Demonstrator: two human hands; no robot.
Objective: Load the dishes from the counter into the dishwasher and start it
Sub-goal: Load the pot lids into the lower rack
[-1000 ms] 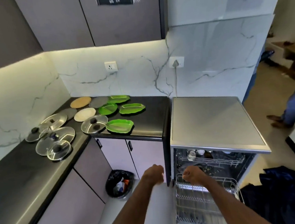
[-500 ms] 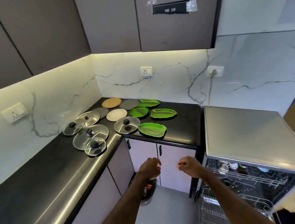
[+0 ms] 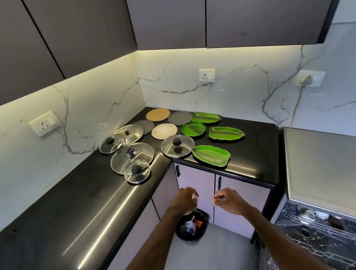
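Dishes (image 3: pixel 193 129) lie on the counter (image 3: pixel 254 163), well past your left hand (image 3: pixel 183 201) and right hand (image 3: pixel 229 201), both curled up, holding nothing.

The counter (image 3: pixel 72 207) runs from the near left to the corner and turns right, up to the dishwasher (image 3: pixel 332 165). Near the corner lie the dishes: lids (image 3: pixel 132 155) on the left, round plates (image 3: pixel 164 131) behind them, trays (image 3: pixel 226 133) on the right. The nearest tray (image 3: pixel 211 155) lies just beside a lid (image 3: pixel 177 146) at its left. A bin (image 3: pixel 192 229) stands on the floor (image 3: pixel 225 254) before the counter, below the left hand (image 3: pixel 183 200). A rack (image 3: pixel 330 240) sits in the dishwasher.
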